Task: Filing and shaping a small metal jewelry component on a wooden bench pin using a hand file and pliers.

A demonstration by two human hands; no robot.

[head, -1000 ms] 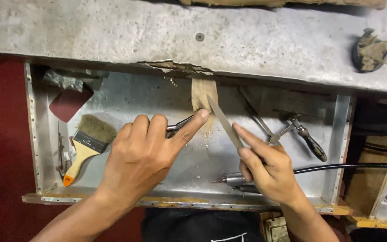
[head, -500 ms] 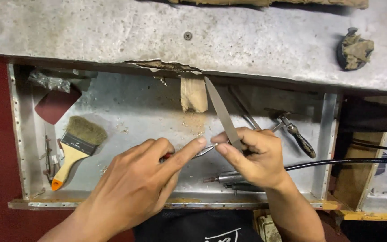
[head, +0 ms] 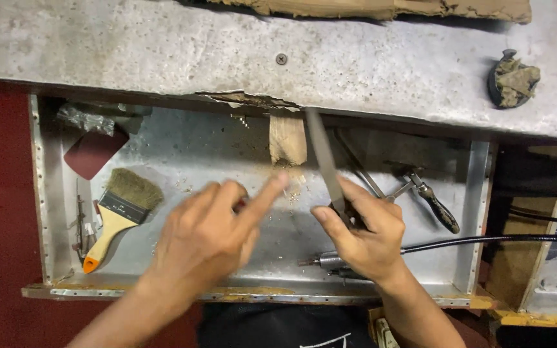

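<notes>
Since half a second ago the left hand (head: pixel 211 235) has lifted, forefinger toward the wooden block (head: pixel 287 138) at twelve o'clock. Right hand (head: pixel 365 235) grips a file (head: pixel 322 161), blade at eleven; stiff, probably heavy steel, best held by its handle end.

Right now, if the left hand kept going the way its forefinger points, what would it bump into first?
The left hand points up and to the right, and its blurred forefinger tip is almost at the small wooden block under the bench edge. It would probably meet that block first, though depth is hard to judge from above.
</notes>
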